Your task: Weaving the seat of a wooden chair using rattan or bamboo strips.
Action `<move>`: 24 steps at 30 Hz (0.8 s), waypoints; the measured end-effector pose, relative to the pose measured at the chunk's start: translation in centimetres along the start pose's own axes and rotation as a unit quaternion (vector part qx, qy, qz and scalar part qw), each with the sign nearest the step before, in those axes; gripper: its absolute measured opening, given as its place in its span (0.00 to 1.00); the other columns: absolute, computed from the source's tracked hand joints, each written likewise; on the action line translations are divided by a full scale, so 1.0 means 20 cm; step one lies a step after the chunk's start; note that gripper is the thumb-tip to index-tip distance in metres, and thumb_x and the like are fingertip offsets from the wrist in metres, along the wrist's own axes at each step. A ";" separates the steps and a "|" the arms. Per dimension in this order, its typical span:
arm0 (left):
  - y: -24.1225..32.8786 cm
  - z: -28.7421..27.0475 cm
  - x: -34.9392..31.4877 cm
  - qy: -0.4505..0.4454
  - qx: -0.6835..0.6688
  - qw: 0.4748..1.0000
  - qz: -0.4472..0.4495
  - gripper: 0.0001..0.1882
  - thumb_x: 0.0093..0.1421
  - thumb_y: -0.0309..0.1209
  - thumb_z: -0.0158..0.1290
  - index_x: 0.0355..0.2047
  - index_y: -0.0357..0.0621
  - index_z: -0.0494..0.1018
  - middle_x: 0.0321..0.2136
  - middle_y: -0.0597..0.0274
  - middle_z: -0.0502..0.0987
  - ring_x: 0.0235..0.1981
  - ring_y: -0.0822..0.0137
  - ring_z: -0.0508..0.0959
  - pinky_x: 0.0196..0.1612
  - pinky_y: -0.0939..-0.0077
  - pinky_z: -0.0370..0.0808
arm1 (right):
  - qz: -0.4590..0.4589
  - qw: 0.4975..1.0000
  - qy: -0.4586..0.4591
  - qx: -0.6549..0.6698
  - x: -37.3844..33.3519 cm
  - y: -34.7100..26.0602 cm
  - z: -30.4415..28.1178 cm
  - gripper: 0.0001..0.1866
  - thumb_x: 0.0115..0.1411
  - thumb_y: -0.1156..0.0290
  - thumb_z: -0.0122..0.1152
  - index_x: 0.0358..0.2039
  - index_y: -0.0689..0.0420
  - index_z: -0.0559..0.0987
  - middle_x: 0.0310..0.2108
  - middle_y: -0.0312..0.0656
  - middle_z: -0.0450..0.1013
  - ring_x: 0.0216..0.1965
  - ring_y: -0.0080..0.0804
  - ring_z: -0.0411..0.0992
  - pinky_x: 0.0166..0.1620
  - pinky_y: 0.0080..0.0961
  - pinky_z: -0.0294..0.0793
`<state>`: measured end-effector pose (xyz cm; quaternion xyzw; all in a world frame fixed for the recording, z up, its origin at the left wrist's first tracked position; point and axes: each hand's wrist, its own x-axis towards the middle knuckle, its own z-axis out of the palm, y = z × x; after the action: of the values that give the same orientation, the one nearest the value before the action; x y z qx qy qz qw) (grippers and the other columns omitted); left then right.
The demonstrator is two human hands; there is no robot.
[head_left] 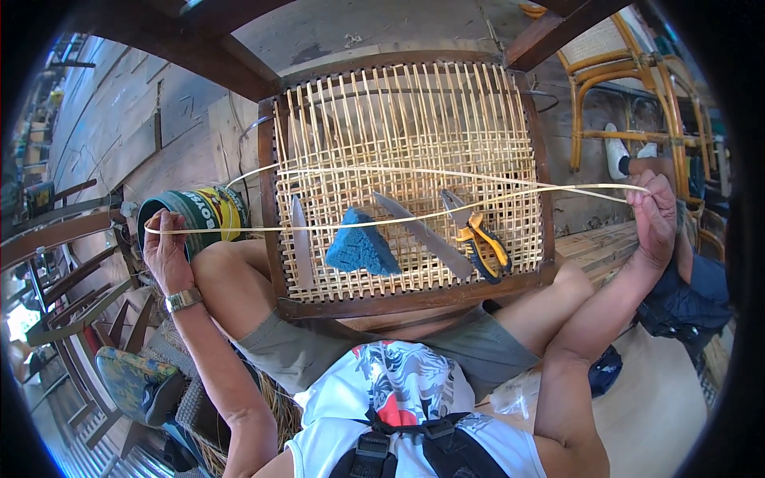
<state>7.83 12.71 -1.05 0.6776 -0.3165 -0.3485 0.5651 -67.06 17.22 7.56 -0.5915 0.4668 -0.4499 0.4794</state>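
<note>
A long pale rattan strand (pixel 586 187) stretches across a wooden chair seat frame (pixel 358 307) in front of me. At the far left, my left hand (pixel 166 251) pinches the strand beside a green bucket. My right hand (pixel 655 209), raised at the far right, grips the strand where two lengths of it meet. One length runs back leftward over the seat and past its left rail. On the woven cane (pixel 406 147) lie a blue sponge (pixel 360 245), a flat metal blade (pixel 303 247), a second, slanted blade (pixel 426 237), and pliers (pixel 482 239) with yellow-and-black handles.
The green bucket (pixel 199 209) stands by my left knee. Dark chair legs (pixel 227 64) rise beyond the seat. A rattan chair (pixel 629 95) and another person's foot (pixel 615 151) are at the right. Wooden frame parts (pixel 76 295) crowd the left side.
</note>
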 end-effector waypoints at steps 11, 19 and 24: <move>0.08 0.36 -0.27 -0.020 -0.029 0.991 0.128 0.08 0.64 0.23 0.60 0.43 0.38 0.79 0.34 0.64 0.81 0.34 0.76 0.79 0.38 0.82 0.75 | -0.056 0.946 0.256 0.189 -0.03 0.18 -0.30 0.10 0.70 0.72 0.54 0.49 0.58 0.77 0.43 0.40 0.73 0.43 0.29 0.67 0.49 0.31 0.66; -0.02 0.51 -0.34 -0.043 0.016 0.989 0.143 0.05 0.66 0.23 0.57 0.41 0.38 0.78 0.32 0.66 0.81 0.32 0.79 0.77 0.37 0.86 0.72 | -0.062 0.942 0.160 0.288 0.02 0.14 -0.24 0.12 0.70 0.70 0.55 0.50 0.63 0.76 0.48 0.43 0.73 0.42 0.29 0.66 0.47 0.30 0.65; -0.08 0.63 -0.41 -0.091 0.005 0.989 0.119 0.08 0.65 0.27 0.60 0.43 0.38 0.79 0.32 0.67 0.82 0.31 0.81 0.76 0.35 0.87 0.72 | -0.121 0.922 0.131 0.343 0.00 0.16 -0.32 0.15 0.72 0.67 0.54 0.52 0.65 0.75 0.51 0.46 0.71 0.44 0.30 0.67 0.47 0.29 0.65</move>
<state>-7.14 12.89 -3.18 0.6033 -0.4469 -0.3377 0.5677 -73.69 16.03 5.32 -0.3784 0.2680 -0.7104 0.5294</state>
